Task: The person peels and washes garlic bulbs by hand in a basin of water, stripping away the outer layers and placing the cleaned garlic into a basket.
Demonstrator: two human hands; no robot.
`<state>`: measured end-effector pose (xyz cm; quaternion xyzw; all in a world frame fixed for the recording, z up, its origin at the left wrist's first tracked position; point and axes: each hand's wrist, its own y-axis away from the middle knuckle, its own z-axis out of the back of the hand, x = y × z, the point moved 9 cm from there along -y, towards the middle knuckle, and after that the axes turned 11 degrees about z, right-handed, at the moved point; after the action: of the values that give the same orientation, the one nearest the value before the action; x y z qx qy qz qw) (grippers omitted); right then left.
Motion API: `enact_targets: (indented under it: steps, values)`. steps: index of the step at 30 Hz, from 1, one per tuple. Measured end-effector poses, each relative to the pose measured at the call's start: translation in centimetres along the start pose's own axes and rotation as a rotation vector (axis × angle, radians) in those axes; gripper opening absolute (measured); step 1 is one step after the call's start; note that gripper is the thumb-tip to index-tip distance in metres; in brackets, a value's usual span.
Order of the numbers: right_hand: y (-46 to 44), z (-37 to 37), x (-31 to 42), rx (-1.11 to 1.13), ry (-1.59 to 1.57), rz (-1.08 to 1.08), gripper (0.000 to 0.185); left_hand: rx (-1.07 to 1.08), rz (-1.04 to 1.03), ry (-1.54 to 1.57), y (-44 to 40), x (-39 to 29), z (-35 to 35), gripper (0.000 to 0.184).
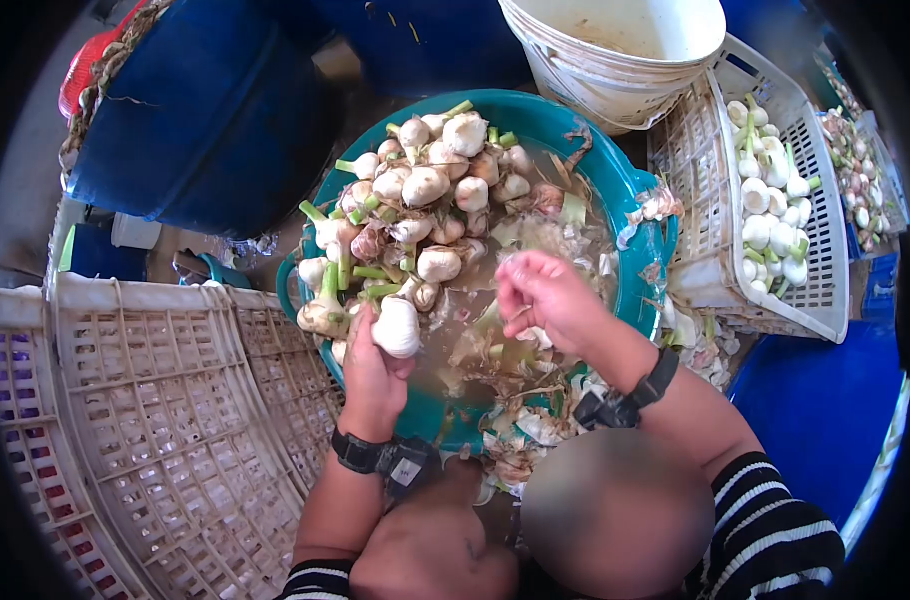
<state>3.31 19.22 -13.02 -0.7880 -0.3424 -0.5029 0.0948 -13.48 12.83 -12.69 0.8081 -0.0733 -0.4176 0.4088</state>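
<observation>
My left hand (pixel 372 378) is closed around a white garlic bulb (pixel 397 328) at the near left side of a green tub (pixel 630 190). Just right of it, my right hand (pixel 550 300) hovers over the murky water with its fingers curled and pinched together. Whether anything small sits between those fingers is hidden. A heap of garlic bulbs (pixel 425 187) with cut green stems, some muddy and purplish, fills the tub's far left part. Peeled garlic skins (pixel 535 425) float in the water and cling to the near rim.
At the right stands a white plastic crate (pixel 825 240) with cleaned garlic bulbs (pixel 772 215). A white bucket (pixel 615 60) is behind the tub. Tall crates (pixel 155 400) flank the left, and a blue barrel (pixel 195 120) rises at the back left. More garlic (pixel 855 170) lies farther right.
</observation>
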Motion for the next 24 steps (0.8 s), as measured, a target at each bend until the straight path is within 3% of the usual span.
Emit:
enact_targets:
  steps: [2, 3, 4, 6, 7, 8, 9, 10, 12, 13, 14, 15, 16, 17, 18, 19, 20, 21, 22, 23, 24]
  values:
    - [0.0, 1.6, -1.1, -0.276, -0.160, -0.080, 0.046, 0.048, 0.000, -0.138, 0.4, 0.8, -1.3, 0.042]
    - [0.5, -0.4, -3.2, -0.193, -0.285, -0.268, 0.058, 0.093, -0.003, -0.284, 0.5, 1.3, -2.3, 0.048]
    - [0.6, -1.9, -4.5, -0.097, -0.423, -0.332, 0.064, 0.255, -0.117, -0.303, 0.6, 1.2, -4.2, 0.045]
    - [-0.5, -2.2, -2.3, 0.336, -0.989, -0.161, 0.073, 0.167, -0.282, -0.400, 1.2, -0.4, -4.9, 0.040]
    - [0.9, -2.8, 4.1, 0.543, -1.033, -0.047, 0.075, 0.166, -0.276, -0.396, 0.6, -0.5, -4.0, 0.040]
    - [2.9, -3.7, 11.7, 0.752, -1.068, 0.068, 0.077, 0.159, -0.324, -0.622, -0.4, -0.7, -2.9, 0.035]
    - [3.0, -1.8, 15.4, 0.684, -0.955, 0.272, 0.083, 0.149, -0.373, -0.845, -1.5, -0.3, -2.2, 0.033]
    - [2.9, -0.1, 18.1, 0.616, -0.833, 0.472, 0.089, 0.143, -0.376, -0.838, -3.0, 0.6, -1.4, 0.033]
    - [-1.5, 6.0, 13.7, -0.002, -0.410, 0.373, 0.072, 0.262, -0.532, -1.365, -5.1, 3.6, -3.5, 0.039]
    - [-3.9, 10.4, 10.0, -0.303, 0.134, 0.178, 0.062, 0.264, -0.548, -1.361, -5.2, 4.1, -4.5, 0.039]
    - [-5.6, 11.0, 8.0, -0.222, 0.535, 0.150, 0.053, 0.141, -0.510, -1.538, -6.0, 5.2, -5.0, 0.046]
    - [-6.9, 15.0, 5.6, -0.374, 1.000, 0.181, 0.052, 0.012, -0.462, -1.712, -6.6, 6.3, -5.2, 0.054]
    - [-7.0, 15.1, 5.7, -0.516, 1.450, 0.170, 0.056, 0.316, -0.417, -1.736, -7.0, 9.7, -6.5, 0.057]
    - [-8.4, 14.4, 3.1, -0.295, 1.758, 0.071, 0.055, 0.635, -0.360, -1.743, -6.7, 13.4, -7.5, 0.060]
    - [-8.8, 14.7, 1.5, -0.340, 1.974, 0.249, 0.046, 0.806, -0.322, -1.630, -5.6, 15.5, -7.8, 0.060]
    - [-8.8, 14.3, 1.3, -0.283, 2.062, 0.132, 0.039, 0.968, -0.286, -1.511, -4.0, 17.2, -7.9, 0.059]
    - [-8.8, 14.0, 1.0, -0.220, 2.144, 0.013, 0.034, 1.025, 0.185, -1.391, -2.5, 18.8, -7.3, 0.056]
    - [-8.7, 14.0, 1.0, -0.234, 2.146, 0.021, 0.034, 0.963, 0.047, -1.408, -1.6, 17.3, -8.0, 0.050]
    - [-8.7, 13.8, -0.4, -0.075, 2.195, 0.011, 0.028, 0.899, -0.081, -1.414, -1.0, 16.1, -8.5, 0.044]
    - [-8.5, 13.6, -2.1, 0.093, 2.234, -0.007, 0.024, 0.904, -0.076, -1.413, -0.7, 15.4, -8.8, 0.044]
    - [-8.2, 13.7, -2.9, 0.098, 2.228, -0.023, 0.024, 0.627, -0.060, -1.258, -2.2, 12.7, -8.1, 0.039]
